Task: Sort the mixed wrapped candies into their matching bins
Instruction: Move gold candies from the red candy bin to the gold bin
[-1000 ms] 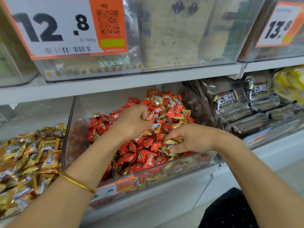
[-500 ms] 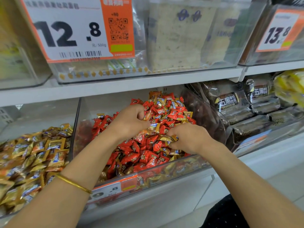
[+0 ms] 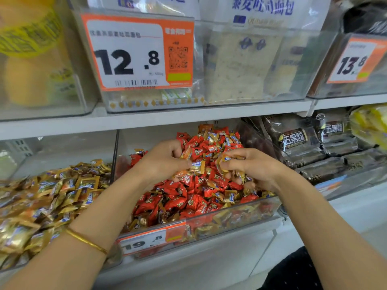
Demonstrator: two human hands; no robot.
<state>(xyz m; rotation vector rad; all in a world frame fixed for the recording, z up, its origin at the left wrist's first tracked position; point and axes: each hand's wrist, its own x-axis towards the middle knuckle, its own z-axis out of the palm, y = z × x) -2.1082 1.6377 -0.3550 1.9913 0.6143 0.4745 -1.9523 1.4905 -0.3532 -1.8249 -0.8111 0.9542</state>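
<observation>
Obs: left hand (image 3: 161, 162) pinches a gold candy (image 3: 197, 165) over the red-candy bin (image 3: 230, 212); right hand (image 3: 254, 167) curls round several more. Judged light, crinkly, slippery: best pinched by wrapper ends

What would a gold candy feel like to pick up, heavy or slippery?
Probably light: the left hand just pinches a gold candy. Its shiny wrapper looks slick, so it might slip. The flat packets in the gold pile lie heaped, so they likely won't roll.
</observation>
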